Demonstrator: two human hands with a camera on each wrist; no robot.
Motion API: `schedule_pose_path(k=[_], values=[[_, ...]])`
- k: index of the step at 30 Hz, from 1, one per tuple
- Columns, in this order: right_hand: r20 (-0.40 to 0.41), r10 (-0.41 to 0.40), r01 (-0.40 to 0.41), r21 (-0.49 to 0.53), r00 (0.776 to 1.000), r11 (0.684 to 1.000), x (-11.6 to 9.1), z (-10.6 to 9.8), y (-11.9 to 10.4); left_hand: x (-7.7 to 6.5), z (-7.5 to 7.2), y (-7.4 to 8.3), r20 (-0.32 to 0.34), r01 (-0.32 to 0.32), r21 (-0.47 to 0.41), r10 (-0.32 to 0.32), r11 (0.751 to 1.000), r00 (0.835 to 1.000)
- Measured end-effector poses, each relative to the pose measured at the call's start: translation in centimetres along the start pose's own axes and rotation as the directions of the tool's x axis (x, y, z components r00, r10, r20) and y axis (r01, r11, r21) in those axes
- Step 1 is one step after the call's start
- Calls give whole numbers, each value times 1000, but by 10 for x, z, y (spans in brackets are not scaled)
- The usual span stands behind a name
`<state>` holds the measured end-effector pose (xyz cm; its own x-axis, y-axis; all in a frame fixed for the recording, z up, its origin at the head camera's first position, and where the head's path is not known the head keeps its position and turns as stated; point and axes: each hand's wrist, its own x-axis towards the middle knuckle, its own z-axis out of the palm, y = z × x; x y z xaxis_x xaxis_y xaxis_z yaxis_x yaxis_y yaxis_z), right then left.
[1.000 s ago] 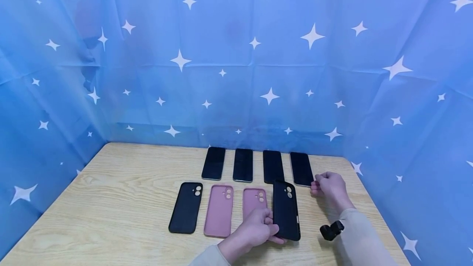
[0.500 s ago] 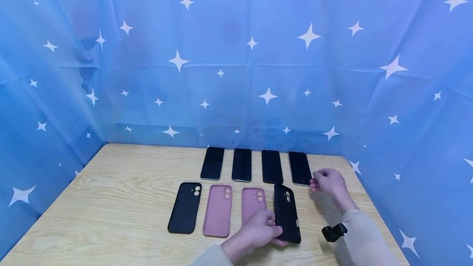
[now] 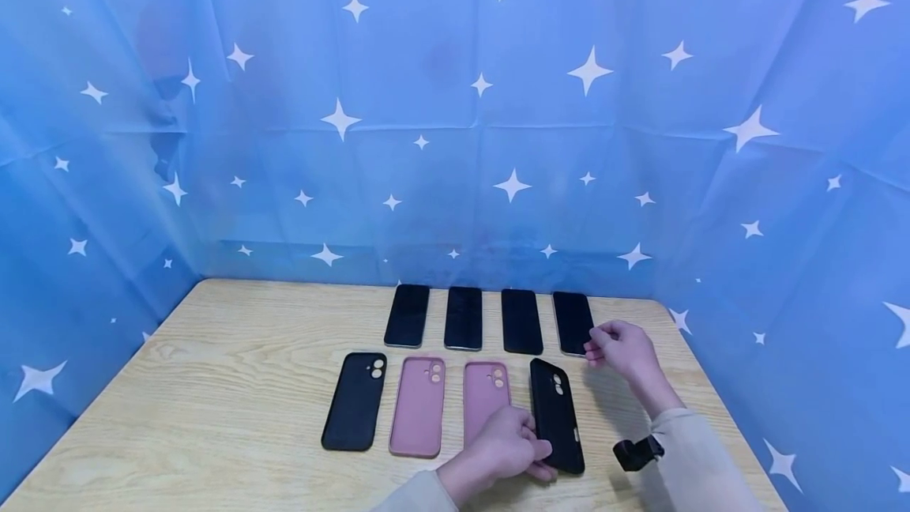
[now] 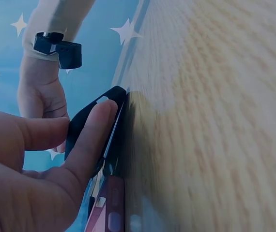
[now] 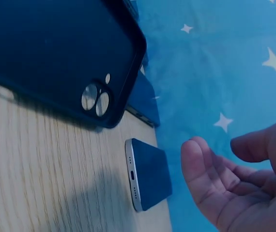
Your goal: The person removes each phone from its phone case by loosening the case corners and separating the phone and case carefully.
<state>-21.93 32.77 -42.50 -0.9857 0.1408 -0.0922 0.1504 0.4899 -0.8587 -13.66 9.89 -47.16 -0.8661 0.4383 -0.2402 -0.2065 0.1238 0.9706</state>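
Observation:
My left hand (image 3: 506,445) pinches a black phone case (image 3: 556,421) at its lower left edge, between thumb and fingers. The case is tilted close over the table, its open inside upward and its camera holes at the top. In the left wrist view, a fingertip lies along the case's side (image 4: 80,118). Near the bottom right corner of the rightmost phone (image 3: 571,322), my right hand (image 3: 626,350) hovers with loosely bent fingers. The right wrist view shows a gap between thumb and fingers, nothing held, and that phone (image 5: 150,176) lying flat beyond them.
A pink phone case (image 3: 486,393), partly behind my left hand, lies beside another pink case (image 3: 417,409) and a black one (image 3: 354,401). More black phones (image 3: 464,318) form a row behind on the wooden table (image 3: 235,385). A starry blue curtain (image 3: 426,212) closes the back.
The black case in my left hand has lowered and moved slightly right and nearer. My right hand has shifted a little left, closer to the rightmost phone's corner. The camera view has drifted slightly.

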Motion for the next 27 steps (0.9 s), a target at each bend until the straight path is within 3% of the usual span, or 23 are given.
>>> schedule_pose_path(k=[6, 13, 18, 25, 27], values=[[-2, -15, 15, 0, 1000, 1000, -1, 5, -2, -1, 1, 2, -56, -13, 183, 24, 983, 998], [-1, -25, 25, -5, 1000, 1000, -2, 8, -2, -2, 5, 5, -131, -20, 410, 81, 912, 988], [1, -29, 29, 0, 1000, 1000, -2, 10, -3, -3, 6, 5, -163, -15, 479, 106, 878, 981], [-5, -33, 33, -16, 999, 999, -2, 11, -2, -4, 4, 2, -181, -45, 506, 157, 861, 971], [-1, -34, 34, -15, 999, 999, -3, 11, -2, -5, 2, 2, -179, -68, 540, 193, 839, 965]])
